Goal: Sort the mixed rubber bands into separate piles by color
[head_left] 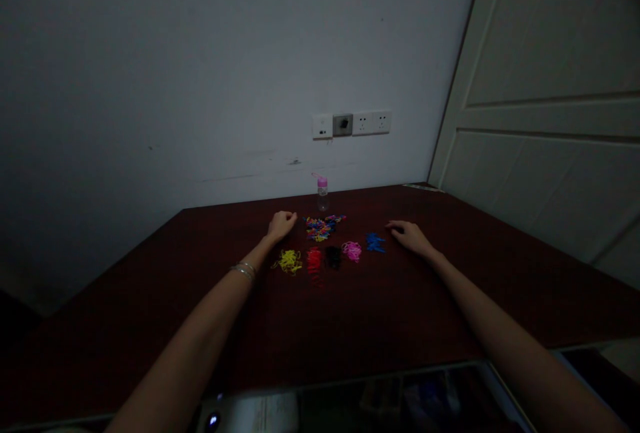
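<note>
My left hand [283,225] rests on the table with its fingers curled in, just left of a mixed pile of small coloured band-like pieces [320,227]. Whatever its fingers hold, if anything, is hidden. On the right, my right hand [410,237] lies on the table with its fingers stretched out, apart from a small blue pile [375,242]. Nearer to me, sorted by colour, are a yellow pile [290,261], a red pile [314,261], a black pile [333,257] and a pink pile [352,251] of similar thin pieces.
A clear bottle with a pink cap [323,194] stands behind the mixed pile. The dark red table [350,319] meets a wall with sockets [371,123]. A pale door [540,153] is at the right. An open drawer [350,399] lies below the front edge.
</note>
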The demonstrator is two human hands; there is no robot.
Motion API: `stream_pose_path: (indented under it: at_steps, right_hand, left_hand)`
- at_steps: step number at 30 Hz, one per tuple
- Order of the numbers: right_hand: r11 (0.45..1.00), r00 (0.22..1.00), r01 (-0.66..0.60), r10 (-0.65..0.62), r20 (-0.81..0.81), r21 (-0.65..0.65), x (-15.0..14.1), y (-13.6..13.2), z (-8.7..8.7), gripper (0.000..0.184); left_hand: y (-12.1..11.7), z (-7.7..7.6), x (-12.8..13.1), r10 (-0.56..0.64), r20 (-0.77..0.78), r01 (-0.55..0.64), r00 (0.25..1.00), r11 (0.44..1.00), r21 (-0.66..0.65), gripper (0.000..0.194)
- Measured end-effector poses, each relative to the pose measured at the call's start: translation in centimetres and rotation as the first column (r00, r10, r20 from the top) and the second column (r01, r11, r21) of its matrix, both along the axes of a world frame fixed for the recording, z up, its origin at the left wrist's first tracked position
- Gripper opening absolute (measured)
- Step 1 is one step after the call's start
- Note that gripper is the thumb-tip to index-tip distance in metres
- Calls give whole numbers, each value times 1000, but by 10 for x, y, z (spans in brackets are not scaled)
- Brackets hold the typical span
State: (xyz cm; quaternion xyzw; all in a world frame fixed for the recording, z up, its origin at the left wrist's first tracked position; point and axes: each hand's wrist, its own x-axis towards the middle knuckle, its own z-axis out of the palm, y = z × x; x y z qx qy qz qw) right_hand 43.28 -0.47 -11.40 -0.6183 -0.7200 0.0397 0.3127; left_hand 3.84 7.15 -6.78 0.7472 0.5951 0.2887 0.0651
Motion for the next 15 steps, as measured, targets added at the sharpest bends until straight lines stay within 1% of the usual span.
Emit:
stream_pose_path:
  at_steps: [3, 7, 11, 15]
  right_hand:
    - [1000, 1000, -1, 1, 7, -2, 0, 0, 0, 32]
    - [1000, 1000, -4, 4, 10, -7, -1, -1, 2, 33]
    - [1000, 1000, -4, 4, 16, -7, -3, -2, 3, 33]
    - [1000, 997, -8, 9, 77, -5, -4, -4, 4, 33]
  left_hand:
    - [3, -2, -22, 107, -1, -107, 994, 994, -24, 43]
    - [4, -10, -36, 208, 28, -207, 978, 977, -54, 42]
    - [2, -15, -39, 242, 38, -237, 970, 967, -98, 41]
    - [0, -14, -37, 244, 2, -242, 970, 963, -116, 40]
